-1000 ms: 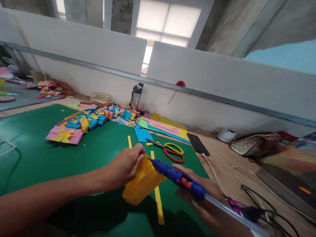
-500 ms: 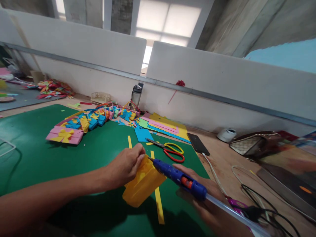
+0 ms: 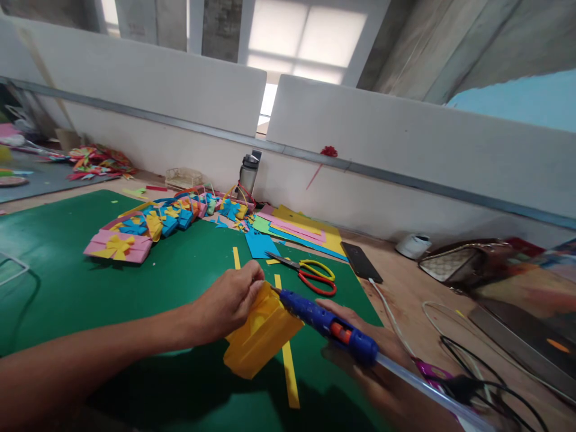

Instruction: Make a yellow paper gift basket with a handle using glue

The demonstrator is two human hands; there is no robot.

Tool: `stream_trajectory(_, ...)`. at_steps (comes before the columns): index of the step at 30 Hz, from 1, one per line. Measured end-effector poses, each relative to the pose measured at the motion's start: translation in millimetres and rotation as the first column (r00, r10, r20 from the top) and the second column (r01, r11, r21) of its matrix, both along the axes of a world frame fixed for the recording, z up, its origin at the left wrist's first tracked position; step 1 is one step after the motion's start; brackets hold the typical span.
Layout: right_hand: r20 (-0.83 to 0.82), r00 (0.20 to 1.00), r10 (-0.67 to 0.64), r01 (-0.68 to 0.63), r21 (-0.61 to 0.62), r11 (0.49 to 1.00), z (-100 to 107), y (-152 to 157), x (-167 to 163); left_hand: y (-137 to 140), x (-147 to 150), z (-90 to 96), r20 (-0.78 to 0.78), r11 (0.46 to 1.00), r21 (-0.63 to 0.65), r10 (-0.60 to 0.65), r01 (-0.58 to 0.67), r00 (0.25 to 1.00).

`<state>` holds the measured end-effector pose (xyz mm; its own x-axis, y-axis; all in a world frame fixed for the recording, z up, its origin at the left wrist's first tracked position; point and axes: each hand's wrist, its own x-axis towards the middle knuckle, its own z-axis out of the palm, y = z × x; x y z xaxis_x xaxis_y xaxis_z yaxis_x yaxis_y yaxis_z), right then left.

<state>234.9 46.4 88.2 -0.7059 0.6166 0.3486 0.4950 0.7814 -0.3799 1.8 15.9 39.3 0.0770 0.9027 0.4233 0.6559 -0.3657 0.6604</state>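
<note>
A folded yellow paper box is pinched at its upper edge by my left hand, which is closed on it. My right hand wraps round a blue hot glue gun with a clear glue stick coming out of its back. The gun's nozzle meets or nearly meets the box's top corner, close to my left fingertips. Under and beside the box, a yellow paper strip lies on the green mat. A shorter yellow strip lies beyond my left hand.
Scissors with red and yellow handles lie past the glue gun. Small paper bags line the back left, near a bottle. Coloured sheets, a phone and a power strip with cables are farther right.
Almost nothing differs. The yellow box has tilted very slightly in my left hand, and the glue gun's nozzle stays at its top corner.
</note>
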Motion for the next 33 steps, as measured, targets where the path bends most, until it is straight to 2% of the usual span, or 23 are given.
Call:
stream_trajectory(6,0.015,0.999,0.031,-0.031,0.034,0.999,0.9,-0.2,1.4,-0.4,-0.4,1.8,0.000,0.999,-0.032,-0.002,0.002,1.000)
stream_trajectory(12,0.013,1.000,0.008,-0.008,0.030,1.000,2.0,-1.6,0.4,-0.9,0.4,0.3,0.031,0.999,-0.016,-0.030,0.030,0.999)
stream_trajectory(19,0.008,0.999,0.032,-0.033,0.064,0.997,-6.9,7.0,5.5,-0.8,0.1,2.5,0.012,1.000,-0.026,-0.001,0.002,1.000)
stream_trajectory(26,-0.014,0.999,0.049,-0.050,-0.027,0.998,-1.6,4.4,1.3,-2.5,2.0,2.5,0.012,0.999,-0.002,-0.032,0.032,0.999)
stream_trajectory(33,-0.031,0.999,0.024,-0.024,-0.011,1.000,-3.4,2.3,3.6,-3.3,2.4,1.6,0.005,0.999,0.010,-0.031,0.031,1.000)
